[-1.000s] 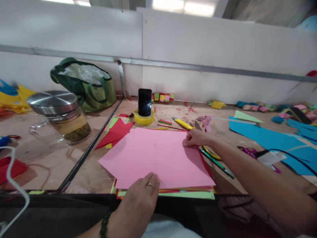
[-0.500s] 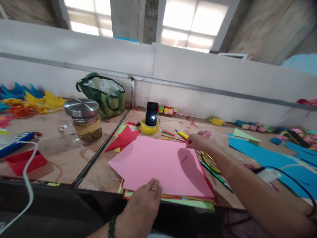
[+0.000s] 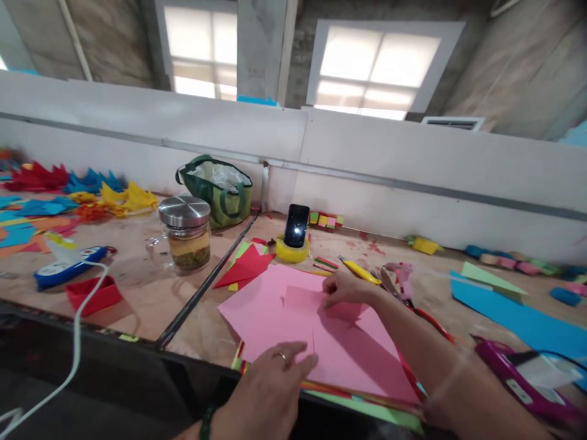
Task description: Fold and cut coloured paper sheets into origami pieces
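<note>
A stack of coloured paper lies at the table's front edge, with pink sheets (image 3: 270, 330) on top. Above these, my right hand (image 3: 346, 290) pinches a small pink paper piece (image 3: 301, 298), which casts a shadow on the sheets. My left hand (image 3: 277, 379) rests over the front of the stack, fingers stretched forward and slightly apart, holding nothing. A thin slit or edge shows in the pink paper near its fingertips. Beyond my right hand lie a yellow utility knife (image 3: 360, 271) and a red-handled tool (image 3: 433, 322), partly hidden by my forearm.
A phone (image 3: 297, 225) leans in a yellow tape roll (image 3: 292, 250). To the left stand a glass tea mug (image 3: 187, 244), a green bag (image 3: 232, 205) and a red paper box (image 3: 94, 295). Blue paper (image 3: 513, 318) and a purple glue gun (image 3: 523, 382) lie right.
My right hand has come back from the tools beyond the stack's right side to above the pink sheets, now with a small pink piece. My left hand's fingers have spread. The view has shifted.
</note>
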`<action>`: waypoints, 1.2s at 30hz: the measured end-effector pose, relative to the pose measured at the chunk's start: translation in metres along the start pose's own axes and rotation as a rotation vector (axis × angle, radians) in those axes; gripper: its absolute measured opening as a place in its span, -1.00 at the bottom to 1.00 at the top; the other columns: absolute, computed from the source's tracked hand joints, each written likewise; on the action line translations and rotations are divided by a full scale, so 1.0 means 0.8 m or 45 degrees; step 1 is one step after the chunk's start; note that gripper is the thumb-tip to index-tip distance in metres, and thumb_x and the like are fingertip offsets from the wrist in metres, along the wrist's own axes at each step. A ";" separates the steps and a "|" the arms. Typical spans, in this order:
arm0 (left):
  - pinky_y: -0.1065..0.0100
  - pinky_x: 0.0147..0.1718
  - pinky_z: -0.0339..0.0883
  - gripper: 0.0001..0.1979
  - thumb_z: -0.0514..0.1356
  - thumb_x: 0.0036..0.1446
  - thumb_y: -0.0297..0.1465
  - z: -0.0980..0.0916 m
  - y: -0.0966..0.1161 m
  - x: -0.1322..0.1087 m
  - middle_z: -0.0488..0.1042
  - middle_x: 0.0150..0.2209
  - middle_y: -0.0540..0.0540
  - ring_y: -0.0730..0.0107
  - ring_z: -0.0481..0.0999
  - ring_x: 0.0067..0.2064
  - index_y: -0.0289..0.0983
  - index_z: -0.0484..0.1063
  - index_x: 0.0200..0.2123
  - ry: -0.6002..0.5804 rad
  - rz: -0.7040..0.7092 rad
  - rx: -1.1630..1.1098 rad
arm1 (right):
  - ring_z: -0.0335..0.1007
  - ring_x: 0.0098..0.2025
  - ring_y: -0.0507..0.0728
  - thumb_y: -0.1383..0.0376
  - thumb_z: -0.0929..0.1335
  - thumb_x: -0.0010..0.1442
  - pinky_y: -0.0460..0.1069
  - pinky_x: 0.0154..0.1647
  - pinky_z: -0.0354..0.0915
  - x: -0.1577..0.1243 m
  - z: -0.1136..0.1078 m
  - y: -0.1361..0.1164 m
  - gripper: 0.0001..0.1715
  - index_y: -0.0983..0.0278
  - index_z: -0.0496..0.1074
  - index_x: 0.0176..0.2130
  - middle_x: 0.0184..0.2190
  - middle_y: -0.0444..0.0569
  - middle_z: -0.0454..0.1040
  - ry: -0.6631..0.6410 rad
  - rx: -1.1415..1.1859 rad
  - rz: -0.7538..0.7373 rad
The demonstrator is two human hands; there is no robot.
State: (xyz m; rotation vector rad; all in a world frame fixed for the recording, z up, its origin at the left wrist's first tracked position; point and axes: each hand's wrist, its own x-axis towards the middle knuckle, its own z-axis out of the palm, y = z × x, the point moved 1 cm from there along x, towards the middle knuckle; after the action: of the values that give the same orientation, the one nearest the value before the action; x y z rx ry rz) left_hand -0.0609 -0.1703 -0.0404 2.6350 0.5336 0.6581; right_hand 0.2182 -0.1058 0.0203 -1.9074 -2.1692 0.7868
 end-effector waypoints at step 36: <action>0.39 -0.54 -0.07 -0.63 0.07 0.17 -0.21 -0.030 -0.071 0.103 0.21 -0.62 0.07 0.48 0.17 -0.55 -0.28 0.22 -0.62 -0.433 -0.475 -0.137 | 0.09 -0.60 0.00 0.03 0.26 0.18 -0.08 -0.61 -0.02 -0.132 0.103 -0.015 -0.57 0.20 0.18 -0.57 -0.66 -0.22 0.23 0.679 0.108 0.446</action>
State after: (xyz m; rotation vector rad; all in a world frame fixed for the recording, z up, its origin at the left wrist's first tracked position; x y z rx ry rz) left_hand -0.0207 -0.0785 -0.0152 2.3812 0.8263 0.1176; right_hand 0.1906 -0.2307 -0.0207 -2.1688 -1.4933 0.3421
